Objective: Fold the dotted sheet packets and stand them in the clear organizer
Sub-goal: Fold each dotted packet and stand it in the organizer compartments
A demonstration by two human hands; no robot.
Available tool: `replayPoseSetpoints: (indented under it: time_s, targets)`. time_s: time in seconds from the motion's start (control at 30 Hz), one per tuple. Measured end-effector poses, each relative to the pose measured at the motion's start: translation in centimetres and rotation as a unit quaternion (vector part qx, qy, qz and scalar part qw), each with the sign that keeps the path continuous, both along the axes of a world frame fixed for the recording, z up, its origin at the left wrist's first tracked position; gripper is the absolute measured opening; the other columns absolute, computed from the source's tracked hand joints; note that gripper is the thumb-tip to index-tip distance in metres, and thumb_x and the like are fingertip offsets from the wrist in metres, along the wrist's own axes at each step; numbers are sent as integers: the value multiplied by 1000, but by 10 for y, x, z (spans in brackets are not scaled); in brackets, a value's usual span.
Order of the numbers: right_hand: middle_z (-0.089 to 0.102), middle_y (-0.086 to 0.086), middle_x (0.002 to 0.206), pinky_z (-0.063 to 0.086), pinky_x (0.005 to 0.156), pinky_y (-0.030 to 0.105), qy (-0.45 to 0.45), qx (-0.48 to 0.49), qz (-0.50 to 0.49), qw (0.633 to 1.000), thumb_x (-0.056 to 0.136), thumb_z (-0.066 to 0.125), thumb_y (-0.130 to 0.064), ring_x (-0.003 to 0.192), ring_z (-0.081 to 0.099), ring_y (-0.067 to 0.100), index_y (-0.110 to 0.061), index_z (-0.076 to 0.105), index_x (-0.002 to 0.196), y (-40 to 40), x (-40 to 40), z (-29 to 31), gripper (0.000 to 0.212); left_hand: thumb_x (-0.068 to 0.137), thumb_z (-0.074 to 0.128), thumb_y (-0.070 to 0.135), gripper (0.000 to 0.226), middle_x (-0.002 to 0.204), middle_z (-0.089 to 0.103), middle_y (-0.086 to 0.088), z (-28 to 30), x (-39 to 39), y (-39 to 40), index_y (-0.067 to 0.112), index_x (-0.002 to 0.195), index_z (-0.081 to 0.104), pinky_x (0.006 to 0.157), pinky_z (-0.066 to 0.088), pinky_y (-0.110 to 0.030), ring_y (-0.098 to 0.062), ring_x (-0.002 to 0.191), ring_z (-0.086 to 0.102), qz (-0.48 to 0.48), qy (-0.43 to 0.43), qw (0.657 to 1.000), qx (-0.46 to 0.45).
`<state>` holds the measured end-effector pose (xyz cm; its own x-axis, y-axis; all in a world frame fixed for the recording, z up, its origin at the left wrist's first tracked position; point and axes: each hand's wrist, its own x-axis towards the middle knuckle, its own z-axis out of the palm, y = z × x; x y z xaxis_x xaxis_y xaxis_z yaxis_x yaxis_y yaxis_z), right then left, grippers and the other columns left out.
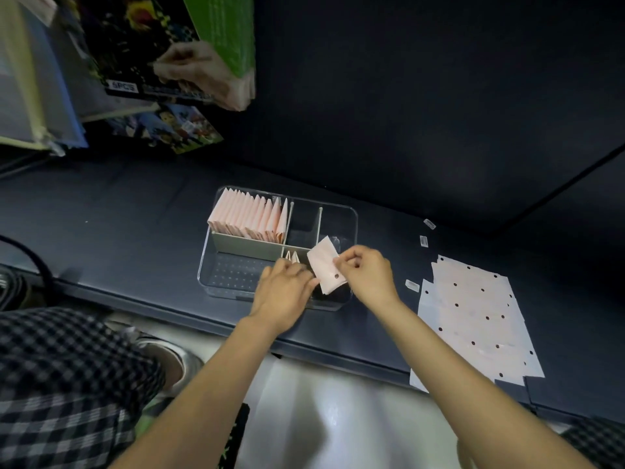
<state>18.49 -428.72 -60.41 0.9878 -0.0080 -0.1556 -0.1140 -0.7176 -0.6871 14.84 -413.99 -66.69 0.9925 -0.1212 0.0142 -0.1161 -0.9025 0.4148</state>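
Observation:
A clear organizer [351,214] sits on the dark table. Its back-left compartment holds several folded pale pink packets [250,214] standing in a row. Two more folded packets [293,256] stand in the front-right compartment. Over that compartment I hold a folded dotted packet [325,265]. My right hand [367,272] pinches its right edge, and my left hand [284,289] touches its lower left edge with its fingertips. A stack of flat dotted sheets [473,316] lies on the table to the right.
Small white label strips [412,284] lie scattered between the organizer and the stack. At the top left another person's hand [189,67] holds colourful printed boxes. A person in checked clothing [67,367] is at the lower left. The table's front edge runs diagonally below my hands.

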Motion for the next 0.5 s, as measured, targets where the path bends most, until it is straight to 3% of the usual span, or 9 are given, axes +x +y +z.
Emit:
replayPoseSetpoints:
  time_s: [0.13, 0.37, 0.5]
  targets:
    - [63, -8, 63, 43, 62, 24, 7, -18, -11, 1000, 82, 60, -18, 70, 60, 14, -23, 59, 67, 19, 5, -5, 15, 98, 37, 43, 35, 129, 44, 0, -7, -4, 10, 23, 108, 64, 84, 26, -35, -24, 114, 36, 16, -42, 998, 35]
    - [69, 9, 85, 47, 69, 30, 18, -158, 41, 986, 80, 54, -12, 85, 62, 29, -11, 62, 78, 49, 10, -18, 9, 90, 59, 34, 21, 120, 49, -7, -10, -7, 25, 16, 91, 70, 82, 34, -40, -28, 111, 41, 81, -63, 995, -17]
    - [67, 15, 92, 47, 68, 32, 38, -212, 62, 974, 80, 52, -8, 89, 62, 35, -6, 65, 87, 65, 10, -26, 14, 90, 60, 28, 15, 121, 50, -5, -15, -7, 24, 17, 93, 69, 83, 35, -39, -27, 112, 41, 98, -56, 992, -53]
